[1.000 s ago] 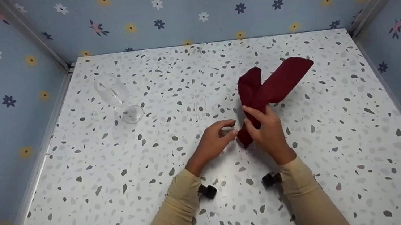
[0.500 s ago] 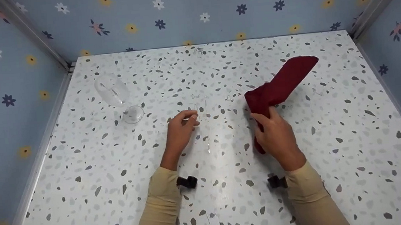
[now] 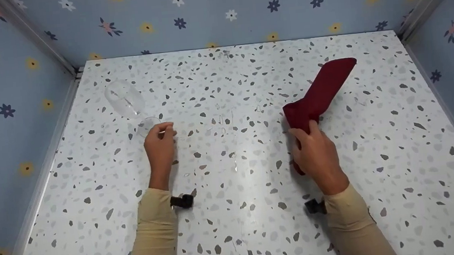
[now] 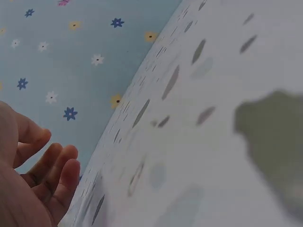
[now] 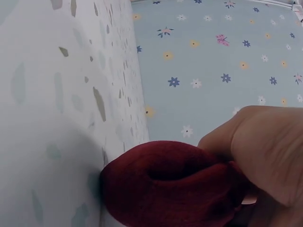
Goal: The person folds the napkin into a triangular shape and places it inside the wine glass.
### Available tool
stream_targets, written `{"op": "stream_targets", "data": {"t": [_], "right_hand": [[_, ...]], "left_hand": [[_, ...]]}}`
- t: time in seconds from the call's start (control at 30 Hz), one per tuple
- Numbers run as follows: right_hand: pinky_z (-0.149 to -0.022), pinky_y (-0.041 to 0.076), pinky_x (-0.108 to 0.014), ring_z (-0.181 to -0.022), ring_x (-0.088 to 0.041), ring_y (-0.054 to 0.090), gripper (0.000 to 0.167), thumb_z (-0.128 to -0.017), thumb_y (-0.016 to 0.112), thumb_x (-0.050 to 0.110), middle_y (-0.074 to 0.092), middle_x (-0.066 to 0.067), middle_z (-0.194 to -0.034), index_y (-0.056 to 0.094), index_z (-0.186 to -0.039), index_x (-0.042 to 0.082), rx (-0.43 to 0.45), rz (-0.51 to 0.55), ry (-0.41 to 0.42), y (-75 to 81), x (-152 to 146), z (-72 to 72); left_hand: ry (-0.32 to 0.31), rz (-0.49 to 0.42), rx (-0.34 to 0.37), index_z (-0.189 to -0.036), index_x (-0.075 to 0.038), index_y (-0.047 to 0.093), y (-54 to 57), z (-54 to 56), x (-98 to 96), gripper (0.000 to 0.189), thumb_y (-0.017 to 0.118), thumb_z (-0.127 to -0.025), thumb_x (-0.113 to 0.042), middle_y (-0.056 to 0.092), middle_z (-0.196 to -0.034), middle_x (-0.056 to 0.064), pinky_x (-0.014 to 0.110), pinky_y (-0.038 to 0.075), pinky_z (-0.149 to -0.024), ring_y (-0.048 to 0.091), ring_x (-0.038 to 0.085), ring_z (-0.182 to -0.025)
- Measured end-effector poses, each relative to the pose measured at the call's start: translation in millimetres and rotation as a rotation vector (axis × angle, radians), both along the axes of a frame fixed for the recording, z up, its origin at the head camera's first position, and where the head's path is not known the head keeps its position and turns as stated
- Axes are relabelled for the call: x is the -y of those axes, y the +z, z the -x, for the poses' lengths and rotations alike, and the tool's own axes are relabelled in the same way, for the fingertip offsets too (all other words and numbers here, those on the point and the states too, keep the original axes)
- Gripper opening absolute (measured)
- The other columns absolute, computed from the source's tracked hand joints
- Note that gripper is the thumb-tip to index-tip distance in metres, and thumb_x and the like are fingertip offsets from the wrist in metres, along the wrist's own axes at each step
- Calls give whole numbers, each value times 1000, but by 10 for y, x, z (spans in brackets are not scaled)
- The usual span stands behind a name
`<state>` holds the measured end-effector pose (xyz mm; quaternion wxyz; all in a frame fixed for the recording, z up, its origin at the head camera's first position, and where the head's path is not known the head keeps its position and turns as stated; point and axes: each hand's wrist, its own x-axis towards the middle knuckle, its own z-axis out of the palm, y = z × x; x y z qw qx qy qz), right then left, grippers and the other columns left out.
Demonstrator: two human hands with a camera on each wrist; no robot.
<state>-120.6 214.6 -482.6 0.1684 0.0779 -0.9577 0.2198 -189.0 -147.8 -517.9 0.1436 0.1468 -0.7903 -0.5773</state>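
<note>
A dark red folded cloth napkin (image 3: 324, 88) is gripped near its lower middle by my right hand (image 3: 319, 158). Its long flap points to the far right, and a short end shows below the fingers. In the right wrist view, the rounded end of the napkin (image 5: 161, 189) is close to the table; whether it touches I cannot tell. A clear stemmed glass (image 3: 124, 100) lies on its side at the left. My left hand (image 3: 160, 149), holding nothing and loosely curved, is over the near edge of the glass's foot and partly hides it. The left wrist view shows relaxed fingers (image 4: 66, 182).
The white speckled tabletop (image 3: 224, 90) is bounded by blue flowered panels (image 3: 226, 20) at the back and both sides. Dark wrist-camera mounts (image 3: 184, 201) stick out from both sleeves.
My left hand has let go of the napkin's side and moved left to the glass's foot. My right hand has shifted slightly right, and the napkin's shorter left flap has folded down.
</note>
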Motion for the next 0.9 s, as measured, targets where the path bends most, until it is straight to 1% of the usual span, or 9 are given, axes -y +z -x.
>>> {"op": "stream_targets", "data": {"t": [0.17, 0.27, 0.4, 0.47, 0.57, 0.63, 0.7, 0.8, 0.9], "right_hand": [[-65, 52, -49, -73, -35, 58, 27, -87, 73, 5, 52, -20, -99, 75, -114, 6, -10, 35, -8, -47, -36, -29], [-65, 51, -49, -73, -36, 57, 27, -87, 72, 3, 53, -21, -99, 75, -114, 6, -37, 51, -9, -81, -57, -75], [-67, 52, -51, -76, -38, 59, 29, -86, 73, 2, 55, -23, -101, 74, -115, 6, -83, 66, -2, -103, -78, -130], [-68, 53, -52, -77, -39, 59, 31, -85, 74, 1, 55, -24, -102, 73, -115, 6, -105, 73, 0, -103, -88, -147], [-71, 54, -52, -80, -39, 60, 33, -83, 75, -1, 55, -25, -103, 74, -115, 6, -130, 79, 0, -90, -98, -164], [-72, 54, -52, -82, -39, 60, 32, -83, 75, -2, 56, -25, -105, 74, -115, 6, -133, 76, 5, -77, -98, -167], [-71, 53, -51, -82, -38, 59, 32, -83, 74, -2, 56, -24, -105, 75, -114, 6, -127, 68, 15, -67, -93, -162], [-66, 52, -49, -78, -36, 57, 31, -83, 73, -1, 55, -23, -102, 75, -113, 6, -123, 37, 31, -50, -81, -138], [-63, 50, -48, -73, -36, 55, 31, -82, 72, -2, 54, -23, -99, 76, -112, 7, -134, 9, 39, -37, -73, -111]], "left_hand": [[109, 37, -30, -110, -2, 70, 20, 67, 148, 24, 61, -100, -22, 63, -107, 7, 29, 45, -79, 58, 19, -89], [167, 40, -30, -111, -4, 65, 38, 136, 182, 28, 63, -99, -30, 57, -111, 8, 29, 45, -84, 56, 19, -95], [275, 18, -38, -120, -5, 52, 95, 227, 214, 42, 66, -97, -37, 47, -121, 7, 29, 43, -88, 52, 18, -107], [330, 22, -44, -123, -6, 47, 125, 264, 227, 48, 68, -95, -38, 44, -124, 5, 29, 41, -89, 49, 17, -110], [384, 45, -49, -130, -7, 43, 157, 301, 236, 58, 72, -92, -40, 42, -128, 5, 27, 39, -91, 45, 17, -113], [398, 48, -60, -136, -8, 40, 160, 311, 247, 67, 76, -89, -39, 41, -131, 6, 25, 38, -93, 43, 18, -117], [394, 38, -77, -142, -8, 35, 153, 312, 269, 78, 79, -86, -40, 38, -136, 8, 23, 37, -96, 41, 20, -122], [353, -14, -129, -151, -8, 25, 145, 310, 310, 93, 82, -83, -39, 34, -143, 10, 22, 35, -101, 38, 19, -128], [303, -78, -155, -156, -9, 16, 172, 317, 339, 104, 83, -82, -40, 28, -151, 11, 23, 34, -107, 35, 18, -135]]}}
